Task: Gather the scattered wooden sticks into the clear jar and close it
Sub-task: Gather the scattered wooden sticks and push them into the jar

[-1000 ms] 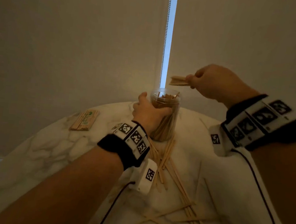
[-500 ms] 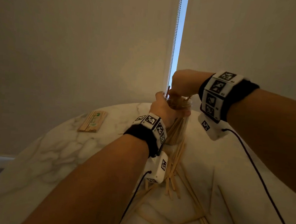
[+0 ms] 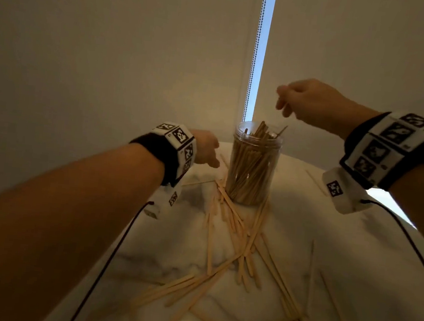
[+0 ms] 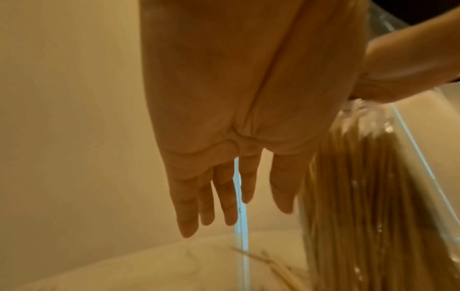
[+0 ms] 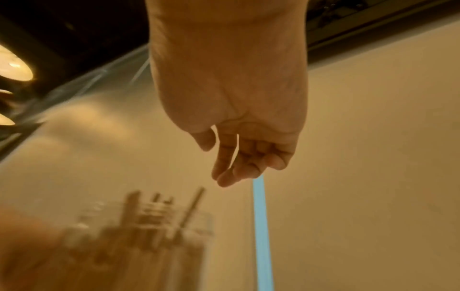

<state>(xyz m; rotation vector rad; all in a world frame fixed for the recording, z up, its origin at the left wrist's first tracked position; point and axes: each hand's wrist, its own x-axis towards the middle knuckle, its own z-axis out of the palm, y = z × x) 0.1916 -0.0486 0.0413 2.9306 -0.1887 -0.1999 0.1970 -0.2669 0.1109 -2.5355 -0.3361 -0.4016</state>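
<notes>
The clear jar (image 3: pixel 253 164) stands upright and lidless on the marble table (image 3: pixel 352 251), packed with wooden sticks whose tips poke above its rim. Several loose sticks (image 3: pixel 230 229) lie scattered in front of it. My left hand (image 3: pixel 207 148) hovers just left of the jar, apart from it, with straight fingers (image 4: pixel 224 200) and nothing held; the jar (image 4: pixel 368 187) shows blurred beside it. My right hand (image 3: pixel 302 101) hangs above and right of the jar mouth, fingers (image 5: pixel 231 167) loosely bent and empty. The jar (image 5: pixel 139 232) appears blurred below it.
A window blind fills the back, with a bright gap and a bead chain (image 3: pixel 255 48) behind the jar. The table's round far edge (image 3: pixel 308 167) curves just past the jar. Wrist cables (image 3: pixel 108 261) trail over the near table.
The right hand dropped its sticks into the jar and lifted away up and right, empty. The left hand let go of the jar and moved off to its left.
</notes>
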